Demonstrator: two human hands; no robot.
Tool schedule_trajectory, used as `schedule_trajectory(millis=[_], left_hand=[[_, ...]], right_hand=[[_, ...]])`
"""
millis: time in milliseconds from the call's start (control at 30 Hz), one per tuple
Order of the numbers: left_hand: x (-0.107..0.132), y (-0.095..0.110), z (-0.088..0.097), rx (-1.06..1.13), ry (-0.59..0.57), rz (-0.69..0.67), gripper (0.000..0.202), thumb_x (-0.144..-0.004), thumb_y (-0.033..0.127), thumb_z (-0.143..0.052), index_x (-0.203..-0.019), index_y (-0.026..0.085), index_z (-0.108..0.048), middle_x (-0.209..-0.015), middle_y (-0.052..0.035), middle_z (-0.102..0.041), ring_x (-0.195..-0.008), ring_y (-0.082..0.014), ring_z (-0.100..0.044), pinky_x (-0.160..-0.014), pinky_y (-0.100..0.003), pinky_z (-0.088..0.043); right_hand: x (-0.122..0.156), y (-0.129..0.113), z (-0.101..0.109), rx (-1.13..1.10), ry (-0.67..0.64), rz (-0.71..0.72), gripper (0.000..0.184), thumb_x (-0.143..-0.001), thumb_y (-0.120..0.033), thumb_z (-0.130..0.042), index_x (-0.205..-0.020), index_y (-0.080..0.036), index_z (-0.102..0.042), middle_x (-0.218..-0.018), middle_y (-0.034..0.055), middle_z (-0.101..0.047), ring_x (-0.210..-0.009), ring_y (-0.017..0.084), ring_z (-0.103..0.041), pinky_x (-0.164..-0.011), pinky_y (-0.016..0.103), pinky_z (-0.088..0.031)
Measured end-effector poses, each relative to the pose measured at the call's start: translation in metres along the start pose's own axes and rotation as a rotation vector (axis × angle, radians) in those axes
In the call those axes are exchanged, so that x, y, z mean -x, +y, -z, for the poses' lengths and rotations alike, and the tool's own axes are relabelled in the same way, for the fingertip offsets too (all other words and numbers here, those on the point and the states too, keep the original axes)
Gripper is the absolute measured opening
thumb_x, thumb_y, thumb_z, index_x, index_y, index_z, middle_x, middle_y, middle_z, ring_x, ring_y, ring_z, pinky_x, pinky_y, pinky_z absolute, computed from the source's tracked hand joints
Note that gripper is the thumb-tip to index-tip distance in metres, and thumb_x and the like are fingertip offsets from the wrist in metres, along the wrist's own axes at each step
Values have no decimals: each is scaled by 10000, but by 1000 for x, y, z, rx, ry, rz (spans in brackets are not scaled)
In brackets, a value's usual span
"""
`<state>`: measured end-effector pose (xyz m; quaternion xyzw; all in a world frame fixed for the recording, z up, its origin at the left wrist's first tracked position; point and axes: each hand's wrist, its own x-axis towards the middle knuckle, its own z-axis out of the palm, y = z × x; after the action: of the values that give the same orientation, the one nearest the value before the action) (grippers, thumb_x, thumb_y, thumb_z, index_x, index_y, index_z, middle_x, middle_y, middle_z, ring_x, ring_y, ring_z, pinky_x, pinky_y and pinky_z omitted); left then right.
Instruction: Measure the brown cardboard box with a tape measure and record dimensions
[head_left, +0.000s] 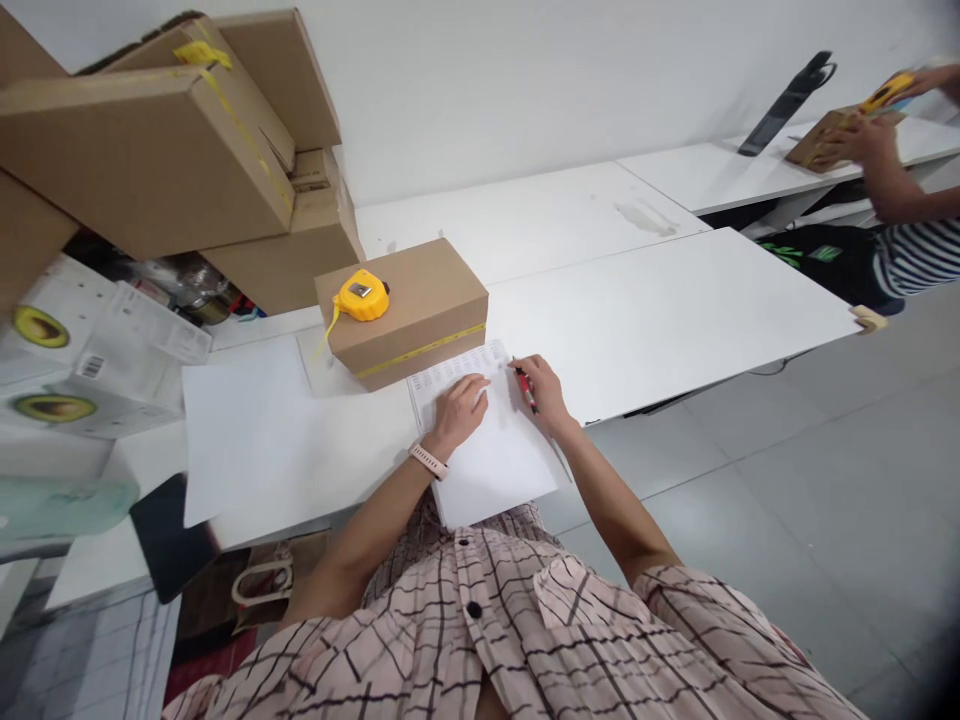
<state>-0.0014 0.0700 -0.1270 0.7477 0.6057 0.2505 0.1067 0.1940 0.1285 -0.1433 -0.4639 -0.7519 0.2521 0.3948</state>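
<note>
My right hand [546, 395] is closed around a red and dark pen [527, 392], its tip near the top right of a white paper pad [487, 465]. Rows of handwriting show along the pad's upper part. Flat on the left half of that page lies my left hand [460, 408], fingers loosely spread and holding nothing. Just beyond the pad stands a brown cardboard box [420, 300] with a yellow measuring strip across its near side. A yellow tape measure [361, 295] rests on the box's top, a bit of its blade hanging over the left edge.
Large cardboard boxes [150, 150] are stacked at the left, above white cartons [82, 350] with avocado pictures. A blank white sheet [244, 430] lies left of the pad. At the far right, another person's hands [862, 140] hold a box and a tape measure beside a dark bottle [784, 105].
</note>
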Motion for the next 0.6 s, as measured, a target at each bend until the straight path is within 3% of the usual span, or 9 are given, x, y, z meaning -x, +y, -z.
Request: schedule_trajectory(millis=[67,133,267,333,433,500,600], left_hand=[[0,-7,15,25,225,27,301,-991,200,-430,-1094,201,-712,-1144,-110,-732,-1125,-213,-667,-1020,-373,-499],[-7,-15,40,15,438,62,250,-985,214,-461,-1042,200,-705,-1100,-119,-724,-1114,-244,-657,-1055,-440,-455],[-36,-30,105,-48,722,124,185,-929,166,-578,-1098,184,-651,-1338,-156,-611,-1316,-314,-485,-1144,-565,-305],[-52,-38,132,-127,721,165,396,-874,157,-674,-1262,148,-592,-1513,-176,-473,-1403,-338,-366,-1156,-578,-277],[-70,-50,155,-136,535,307,734,-821,246,-794,-1442,80,-441,-1554,-213,-406,-1407,-379,-356,-1129,-592,-297],[-80,-58,161,-92,429,377,763,-834,303,-804,-1455,82,-419,-1486,-185,-482,-1366,-374,-415,-1108,-593,-313],[-87,-62,165,-24,438,420,659,-809,256,-827,-1360,102,-500,-1381,-129,-564,-1319,-326,-463,-1118,-562,-313]], right_hand=[[17,0,5,110,-91,59,383,-883,-181,-467,-1206,-266,-654,-1137,94,-632,-1067,268,-576,-883,398,-481],[28,1,3,171,-103,72,479,-873,-115,-425,-1279,-253,-639,-1176,117,-643,-1097,285,-568,-894,418,-490],[35,6,-5,163,12,25,534,-900,-89,-355,-1348,-237,-605,-1156,130,-665,-1093,282,-586,-929,439,-499],[34,9,-7,102,68,-8,492,-925,-120,-352,-1325,-237,-614,-1108,122,-680,-1061,271,-610,-936,440,-505],[31,11,-6,19,111,-34,415,-938,-168,-379,-1249,-226,-648,-1056,115,-700,-1015,262,-635,-933,441,-510],[30,11,-4,0,111,-43,377,-932,-188,-399,-1188,-222,-674,-1043,115,-708,-994,262,-639,-917,442,-514],[30,10,-3,-20,88,-58,322,-923,-218,-434,-1100,-222,-703,-1033,116,-711,-960,261,-641,-894,445,-521]])
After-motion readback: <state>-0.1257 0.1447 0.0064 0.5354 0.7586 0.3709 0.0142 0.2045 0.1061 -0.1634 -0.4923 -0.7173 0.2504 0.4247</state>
